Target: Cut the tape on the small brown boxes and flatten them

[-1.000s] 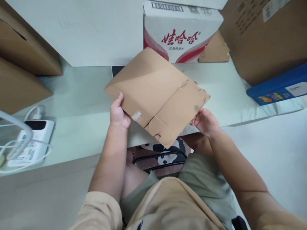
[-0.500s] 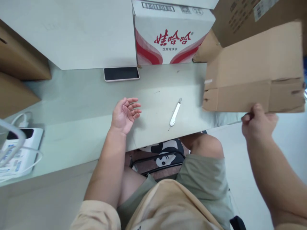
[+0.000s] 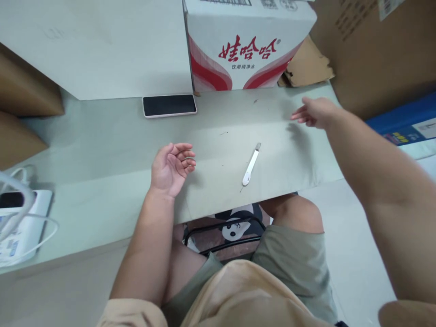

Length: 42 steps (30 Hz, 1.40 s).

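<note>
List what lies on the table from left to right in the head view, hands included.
White power strip → phone → left hand, palm up and empty → white utility knife → right hand, empty above the table → blue box.

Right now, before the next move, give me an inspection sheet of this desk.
Surface: pale green desk, a few small specks.
Job's things: white utility knife lying flat between the hands, touched by neither.
Clutter: phone face up; red-and-white water carton; brown boxes; blue box.
Hands: left hand resting palm up, empty; right hand raised over the desk, empty.
Cables: white cables on the power strip.
Surroundings: panda-print stool under the desk.
</note>
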{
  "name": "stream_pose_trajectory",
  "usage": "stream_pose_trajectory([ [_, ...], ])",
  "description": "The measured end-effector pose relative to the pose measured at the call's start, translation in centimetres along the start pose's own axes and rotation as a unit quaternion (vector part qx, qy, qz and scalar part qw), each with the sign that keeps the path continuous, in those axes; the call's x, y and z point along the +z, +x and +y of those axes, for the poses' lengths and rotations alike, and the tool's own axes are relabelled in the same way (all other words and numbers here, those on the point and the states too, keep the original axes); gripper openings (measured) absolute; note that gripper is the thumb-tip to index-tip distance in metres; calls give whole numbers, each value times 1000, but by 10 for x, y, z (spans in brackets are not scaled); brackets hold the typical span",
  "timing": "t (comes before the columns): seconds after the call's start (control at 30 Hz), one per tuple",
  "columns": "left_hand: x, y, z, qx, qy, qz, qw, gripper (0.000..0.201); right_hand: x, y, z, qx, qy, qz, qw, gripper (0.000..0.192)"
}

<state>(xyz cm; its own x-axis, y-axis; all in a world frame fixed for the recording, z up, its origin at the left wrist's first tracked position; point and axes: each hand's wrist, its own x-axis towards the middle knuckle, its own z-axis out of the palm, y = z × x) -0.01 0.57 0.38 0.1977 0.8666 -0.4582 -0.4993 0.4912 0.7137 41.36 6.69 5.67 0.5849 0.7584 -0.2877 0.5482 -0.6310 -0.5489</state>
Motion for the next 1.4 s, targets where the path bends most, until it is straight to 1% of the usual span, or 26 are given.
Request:
stream_pose_trajectory([
  [0.1,-3,-2,1,6,2,2,1000,36,18,-20,15,48,23,-62,997,44],
  [0.2,-7,-6,3,18,-2,3,1000,36,27,-36,22,54,19,-78,995,43],
  [0.3,-9,-12,6,33,-21,11,999,35,37,-54,13,24,6,-91,996,39],
  [0.33,-10,-14,8,40,-31,15,999,34,42,-62,7,4,2,-96,995,35],
  [0.4,-11,-20,14,55,-57,30,996,34,54,-80,-13,-57,-17,-115,992,25],
  [0.5,-19,-29,24,85,-105,63,989,37,81,-115,-55,-178,-77,-151,969,14],
  [0.57,-28,-34,31,110,-135,84,981,38,104,-140,-88,-246,-123,-171,946,14],
  [0.63,-40,-38,38,139,-161,102,972,38,131,-165,-122,-312,-152,-183,920,20],
  [0.7,-54,-43,43,166,-183,119,962,39,162,-190,-159,-386,-156,-192,889,25],
  [0.73,-60,-46,46,176,-194,129,956,39,178,-203,-179,-427,-148,-198,870,24],
  [0.8,-71,-51,52,187,-214,146,948,38,209,-233,-220,-505,-122,-205,830,9],
  [0.83,-76,-53,55,188,-224,154,944,38,223,-249,-241,-540,-110,-202,810,10],
  [0.9,-82,-58,59,193,-239,165,937,37,247,-281,-283,-597,-103,-190,772,41],
  [0.97,-87,-62,63,198,-252,172,932,37,266,-310,-320,-638,-111,-186,739,64],
  [1.0,-88,-64,65,199,-256,175,930,37,274,-321,-337,-646,-128,-177,731,70],
  [1.03,-89,-65,66,200,-258,177,929,37,281,-329,-350,-652,-153,-166,723,71],
  [1.07,-90,-66,67,199,-257,177,929,38,287,-335,-362,-653,-182,-151,720,67],
  [1.1,-91,-66,67,197,-253,178,930,38,292,-337,-370,-650,-206,-136,718,57],
  [1.13,-92,-67,67,196,-247,178,932,39,296,-338,-375,-648,-222,-124,718,44],
  [1.17,-92,-67,67,197,-239,177,934,40,297,-337,-378,-646,-230,-115,718,29],
  [1.2,-91,-66,66,200,-229,177,936,40,297,-335,-379,-648,-229,-109,718,20],
  [1.27,-89,-65,62,218,-204,178,938,40,289,-330,-374,-658,-215,-94,715,21],
  [1.33,-87,-63,56,252,-173,186,934,40,275,-325,-363,-677,-196,-78,705,23],
  [1.4,-85,-61,50,310,-143,214,915,38,254,-317,-347,-682,-167,-63,710,26],
])
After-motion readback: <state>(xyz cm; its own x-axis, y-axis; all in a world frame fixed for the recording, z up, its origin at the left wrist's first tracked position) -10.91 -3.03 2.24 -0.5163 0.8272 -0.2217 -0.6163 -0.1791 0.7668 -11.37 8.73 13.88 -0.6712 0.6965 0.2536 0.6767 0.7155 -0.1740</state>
